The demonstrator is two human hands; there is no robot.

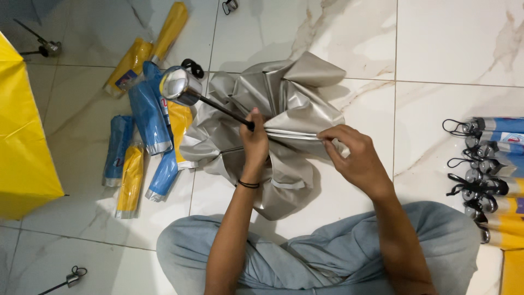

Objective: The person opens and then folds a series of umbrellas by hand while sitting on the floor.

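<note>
The left hand (255,139) is closed around the thin black shaft (224,111) of the collapsed silver fabric umbrella (284,125) on the tiled floor (447,38). The right hand (352,153) pinches a canopy fold just beside it; neat pleating likely needs taut, evenly gathered fabric.

The yellow canopy (22,136) is cut by the left edge; the rolled umbrellas (499,180) run off right, perhaps more beyond.

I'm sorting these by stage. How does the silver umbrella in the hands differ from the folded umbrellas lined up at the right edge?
The silver umbrella is loose and crumpled, its canopy spread on the floor; the folded umbrellas are rolled tight. It shows grey fabric; they show blue and yellow. The left hand and right hand hold it; they lie untouched. Both have chrome-capped handles.
</note>
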